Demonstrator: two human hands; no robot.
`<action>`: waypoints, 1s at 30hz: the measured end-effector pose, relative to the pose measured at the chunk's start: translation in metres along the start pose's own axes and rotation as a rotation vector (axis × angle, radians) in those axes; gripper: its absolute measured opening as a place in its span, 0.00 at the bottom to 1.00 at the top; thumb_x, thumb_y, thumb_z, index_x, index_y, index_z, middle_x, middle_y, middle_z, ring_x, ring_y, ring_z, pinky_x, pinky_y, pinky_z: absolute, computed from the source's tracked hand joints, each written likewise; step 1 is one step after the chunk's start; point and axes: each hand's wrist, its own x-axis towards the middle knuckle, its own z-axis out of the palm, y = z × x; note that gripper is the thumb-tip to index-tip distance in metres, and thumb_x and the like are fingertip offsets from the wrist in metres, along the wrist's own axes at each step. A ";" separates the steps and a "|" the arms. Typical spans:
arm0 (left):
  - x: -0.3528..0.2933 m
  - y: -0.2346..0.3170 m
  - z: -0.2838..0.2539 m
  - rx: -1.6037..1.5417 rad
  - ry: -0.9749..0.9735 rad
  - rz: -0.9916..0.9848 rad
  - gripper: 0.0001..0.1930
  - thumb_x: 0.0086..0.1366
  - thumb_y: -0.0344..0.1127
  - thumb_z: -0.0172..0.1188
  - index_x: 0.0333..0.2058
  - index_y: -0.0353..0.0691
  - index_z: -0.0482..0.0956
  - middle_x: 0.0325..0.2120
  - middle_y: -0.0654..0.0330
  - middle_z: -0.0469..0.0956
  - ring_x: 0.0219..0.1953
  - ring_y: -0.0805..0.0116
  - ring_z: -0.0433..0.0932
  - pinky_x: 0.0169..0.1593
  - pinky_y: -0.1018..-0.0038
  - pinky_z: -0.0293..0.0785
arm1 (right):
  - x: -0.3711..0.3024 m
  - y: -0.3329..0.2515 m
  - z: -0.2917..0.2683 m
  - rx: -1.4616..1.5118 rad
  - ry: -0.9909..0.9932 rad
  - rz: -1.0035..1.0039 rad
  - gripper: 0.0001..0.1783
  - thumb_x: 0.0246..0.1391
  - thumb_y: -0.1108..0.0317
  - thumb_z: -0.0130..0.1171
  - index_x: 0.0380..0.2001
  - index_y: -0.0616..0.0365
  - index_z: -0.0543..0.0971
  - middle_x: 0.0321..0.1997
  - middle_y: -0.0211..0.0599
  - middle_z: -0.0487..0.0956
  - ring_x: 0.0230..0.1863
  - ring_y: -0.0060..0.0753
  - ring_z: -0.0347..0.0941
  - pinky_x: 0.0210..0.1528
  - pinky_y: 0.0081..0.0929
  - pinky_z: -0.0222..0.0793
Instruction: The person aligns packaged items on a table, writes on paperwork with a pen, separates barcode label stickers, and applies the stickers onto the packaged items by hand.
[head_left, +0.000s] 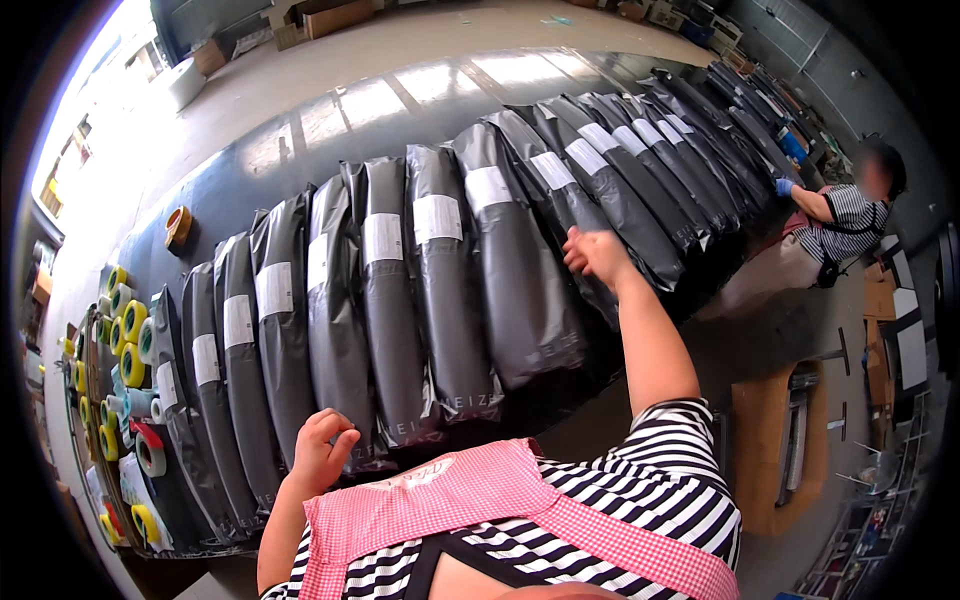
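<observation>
Down at the bottom of the frame, below centre-left, the left hand hovers by the lower ends of the dark bags; its grip is narrow, fingers curled in with nothing showing inside. Whether it brushes the plastic I can't tell. The bags lie side by side in a long row across the middle of the frame, each one long, plump and wrapped in shiny film with a white label toward its far end.

I'd expect the film to be slick and crinkly, the filling to give a little, and a bag to sag if lifted by one end. They look bulky more than fragile; the weight I can't judge. Both palms under the body, well apart, seems surer than pinching the loose film at the ends.

Farther on, right of centre, the right hand is over the row, its grip folded narrow too, no object visible in it. Beyond, the bare counter shines, with an orange tape roll at upper left.
</observation>
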 end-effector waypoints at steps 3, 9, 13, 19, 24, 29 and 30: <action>0.015 0.004 0.008 -0.025 0.018 0.031 0.10 0.59 0.36 0.61 0.26 0.35 0.75 0.26 0.55 0.76 0.32 0.54 0.76 0.38 0.65 0.71 | 0.034 0.036 -0.057 -0.727 0.512 -0.205 0.33 0.59 0.43 0.51 0.38 0.69 0.81 0.47 0.59 0.79 0.50 0.58 0.75 0.52 0.45 0.70; 0.024 0.003 0.016 -0.064 0.055 0.035 0.10 0.59 0.36 0.61 0.25 0.35 0.75 0.25 0.55 0.76 0.31 0.55 0.76 0.38 0.65 0.72 | 0.017 0.054 -0.038 -0.371 0.073 0.054 0.40 0.57 0.34 0.51 0.37 0.69 0.81 0.38 0.53 0.82 0.41 0.47 0.79 0.46 0.40 0.72; 0.037 0.013 0.019 -0.046 0.039 0.048 0.08 0.58 0.34 0.62 0.25 0.36 0.76 0.26 0.56 0.77 0.32 0.55 0.77 0.38 0.66 0.72 | 0.048 0.043 -0.085 -0.648 0.830 -0.184 0.21 0.56 0.49 0.57 0.32 0.58 0.82 0.40 0.44 0.82 0.42 0.47 0.78 0.44 0.43 0.72; 0.052 0.010 0.030 -0.076 0.012 0.087 0.08 0.57 0.32 0.62 0.24 0.35 0.76 0.25 0.56 0.77 0.30 0.56 0.77 0.37 0.67 0.72 | 0.067 0.075 -0.131 -0.859 0.560 0.152 0.47 0.38 0.39 0.69 0.58 0.56 0.71 0.60 0.47 0.71 0.62 0.46 0.67 0.63 0.40 0.63; 0.051 -0.005 0.049 -0.081 0.077 0.042 0.08 0.57 0.31 0.62 0.23 0.36 0.74 0.23 0.57 0.74 0.29 0.56 0.74 0.36 0.66 0.68 | 0.021 0.065 -0.085 -1.016 0.508 -0.017 0.43 0.34 0.47 0.74 0.54 0.56 0.72 0.56 0.43 0.72 0.59 0.47 0.67 0.61 0.39 0.64; 0.060 -0.002 0.059 0.023 0.176 0.138 0.11 0.56 0.31 0.62 0.20 0.37 0.70 0.21 0.56 0.71 0.27 0.54 0.71 0.34 0.64 0.65 | -0.001 0.059 -0.037 -0.853 0.323 -0.088 0.46 0.37 0.40 0.70 0.54 0.62 0.73 0.56 0.47 0.74 0.58 0.46 0.70 0.59 0.37 0.67; 0.058 0.000 0.062 0.028 0.190 0.144 0.11 0.56 0.32 0.62 0.20 0.37 0.70 0.21 0.56 0.71 0.26 0.54 0.71 0.34 0.64 0.65 | -0.008 0.053 -0.030 -0.821 0.273 -0.070 0.46 0.37 0.38 0.69 0.53 0.62 0.74 0.55 0.47 0.75 0.57 0.45 0.71 0.58 0.37 0.68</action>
